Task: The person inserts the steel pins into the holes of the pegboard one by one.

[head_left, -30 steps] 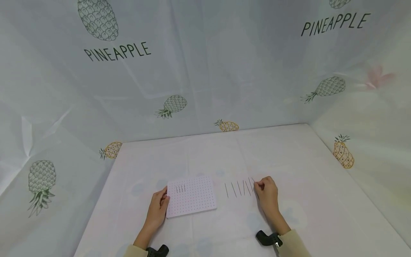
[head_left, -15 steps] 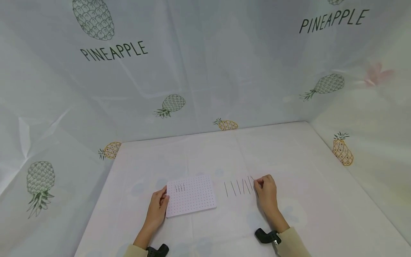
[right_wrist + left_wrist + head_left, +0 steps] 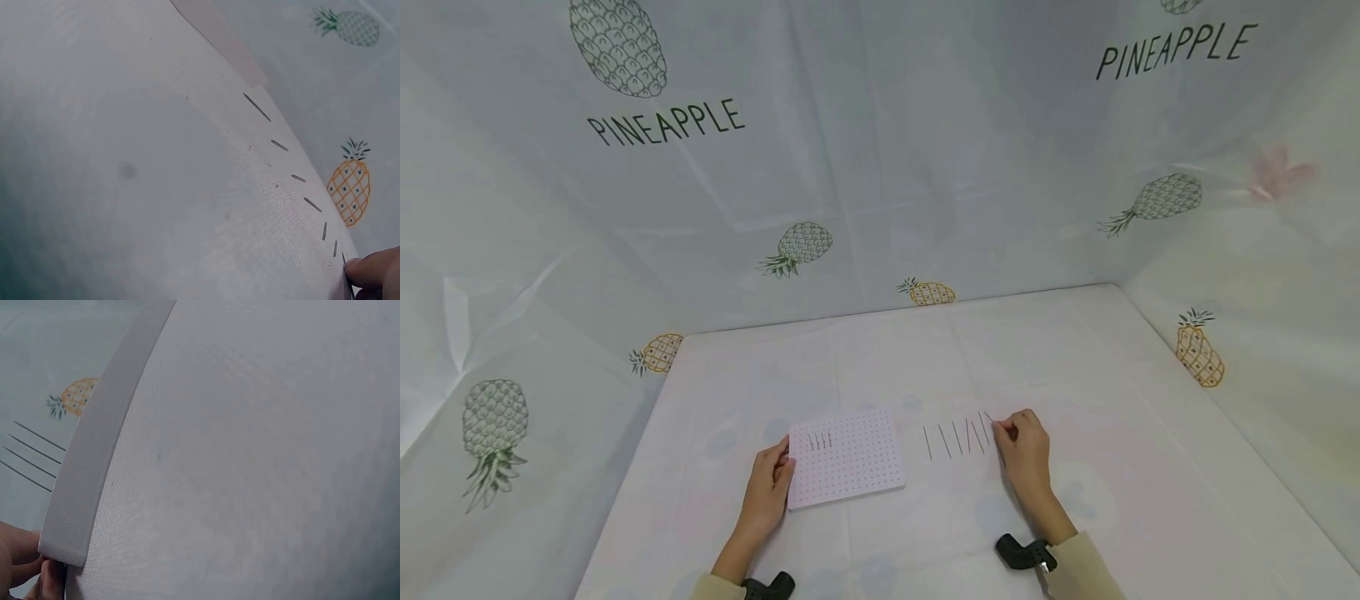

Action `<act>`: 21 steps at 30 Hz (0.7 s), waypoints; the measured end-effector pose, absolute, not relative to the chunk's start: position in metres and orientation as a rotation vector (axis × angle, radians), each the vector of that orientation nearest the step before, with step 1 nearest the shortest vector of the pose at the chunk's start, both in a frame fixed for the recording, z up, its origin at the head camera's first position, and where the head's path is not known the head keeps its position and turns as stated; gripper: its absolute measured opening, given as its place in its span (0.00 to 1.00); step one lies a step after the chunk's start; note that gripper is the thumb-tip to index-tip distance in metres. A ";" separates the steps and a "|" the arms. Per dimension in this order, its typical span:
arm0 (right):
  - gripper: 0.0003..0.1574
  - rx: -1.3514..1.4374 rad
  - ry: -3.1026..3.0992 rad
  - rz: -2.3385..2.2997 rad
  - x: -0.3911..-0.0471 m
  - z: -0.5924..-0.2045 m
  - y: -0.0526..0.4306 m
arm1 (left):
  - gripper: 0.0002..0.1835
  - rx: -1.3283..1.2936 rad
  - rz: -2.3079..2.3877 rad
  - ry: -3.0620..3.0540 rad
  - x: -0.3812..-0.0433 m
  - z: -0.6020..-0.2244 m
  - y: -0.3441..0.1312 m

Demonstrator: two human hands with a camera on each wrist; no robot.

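A white perforated board (image 3: 857, 471) sits on the table, with several thin dark needles (image 3: 40, 436) standing up from its far left part. My left hand (image 3: 765, 496) holds the board by its left edge, fingertips (image 3: 25, 545) at the corner in the left wrist view. To the right, several more dark needles (image 3: 957, 438) lie in a loose row on the tabletop. At that row's right end my right hand (image 3: 1026, 454) pinches a slanted needle (image 3: 344, 260) between thumb and finger; its lower part is hidden by the fingers.
A pale cloth covers the table (image 3: 895, 358). Behind and beside it hangs a grey-white curtain (image 3: 887, 167) with pineapple prints. Black camera mounts (image 3: 1026, 554) sit on both wrists, below beige sleeves (image 3: 1086, 571).
The head view has shifted slightly. Both hands keep nearly the same place, the left at the board's edge and the right at the last needle of the row.
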State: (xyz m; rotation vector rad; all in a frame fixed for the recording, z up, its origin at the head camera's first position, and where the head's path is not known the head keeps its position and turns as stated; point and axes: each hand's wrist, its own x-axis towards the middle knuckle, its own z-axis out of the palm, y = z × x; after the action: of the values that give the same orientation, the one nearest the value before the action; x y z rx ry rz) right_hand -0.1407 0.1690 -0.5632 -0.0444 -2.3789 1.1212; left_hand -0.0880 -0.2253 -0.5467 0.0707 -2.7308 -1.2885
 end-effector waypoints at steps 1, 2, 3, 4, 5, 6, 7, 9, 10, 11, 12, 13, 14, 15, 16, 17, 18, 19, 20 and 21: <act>0.10 -0.038 -2.381 1.121 -0.141 -0.563 0.169 | 0.24 0.073 -1.289 -2.731 -0.088 -0.547 -0.225; 0.10 -0.034 -2.383 1.119 -0.141 -0.563 0.169 | 0.24 0.074 -1.287 -2.730 -0.088 -0.547 -0.226; 0.10 -0.032 -2.386 1.122 -0.141 -0.563 0.169 | 0.24 0.075 -1.288 -2.729 -0.088 -0.547 -0.226; 0.10 -0.033 -2.389 1.124 -0.141 -0.563 0.169 | 0.24 0.075 -1.288 -2.727 -0.088 -0.547 -0.226; 0.10 -0.029 -2.391 1.123 -0.141 -0.563 0.169 | 0.24 0.075 -1.288 -2.726 -0.088 -0.547 -0.226; 0.09 -0.034 -2.398 1.127 -0.141 -0.562 0.169 | 0.24 0.074 -1.289 -2.725 -0.088 -0.547 -0.226; 0.09 -0.033 -2.401 1.131 -0.141 -0.562 0.169 | 0.24 0.074 -1.289 -2.727 -0.088 -0.546 -0.226; 0.08 -0.034 -2.413 1.136 -0.140 -0.561 0.168 | 0.24 0.077 -1.293 -2.728 -0.088 -0.546 -0.225; 0.08 -0.035 -2.420 1.136 -0.140 -0.561 0.168 | 0.24 0.073 -1.294 -2.727 -0.088 -0.546 -0.225; 0.07 -0.034 -2.427 1.139 -0.140 -0.561 0.168 | 0.24 0.074 -1.297 -2.727 -0.088 -0.545 -0.225; 0.07 -0.041 -2.440 1.140 -0.140 -0.561 0.168 | 0.25 0.075 -1.298 -2.727 -0.088 -0.545 -0.225; 0.07 -0.044 -2.451 1.136 -0.140 -0.561 0.168 | 0.25 0.077 -1.300 -2.728 -0.087 -0.545 -0.225; 0.06 -0.045 -2.462 1.129 -0.140 -0.562 0.168 | 0.25 0.079 -1.304 -2.727 -0.087 -0.545 -0.224; 0.06 -0.048 -2.473 1.124 -0.139 -0.562 0.168 | 0.25 0.078 -1.300 -2.730 -0.087 -0.545 -0.224; 0.06 -0.048 -2.479 1.121 -0.139 -0.562 0.168 | 0.25 0.076 -1.298 -2.731 -0.087 -0.545 -0.224; 0.06 -0.049 -2.485 1.119 -0.139 -0.562 0.168 | 0.25 0.081 -1.296 -2.733 -0.087 -0.545 -0.224; 0.06 -0.052 -2.490 1.115 -0.139 -0.562 0.168 | 0.25 0.081 -1.293 -2.735 -0.087 -0.545 -0.223; 0.06 -0.053 -2.490 1.117 -0.139 -0.562 0.168 | 0.25 0.081 -1.290 -2.738 -0.087 -0.544 -0.224; 0.05 -0.051 -2.484 1.120 -0.139 -0.562 0.168 | 0.25 0.079 -1.283 -2.739 -0.087 -0.544 -0.224; 0.05 -0.052 -2.478 1.125 -0.139 -0.562 0.167 | 0.25 0.078 -1.285 -2.738 -0.087 -0.544 -0.224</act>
State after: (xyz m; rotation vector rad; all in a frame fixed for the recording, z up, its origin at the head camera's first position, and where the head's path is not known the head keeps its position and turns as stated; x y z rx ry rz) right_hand -0.1387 0.1673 -0.5618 -0.0519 -2.4784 1.1254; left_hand -0.0868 -0.2244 -0.5444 0.0781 -2.7377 -1.2852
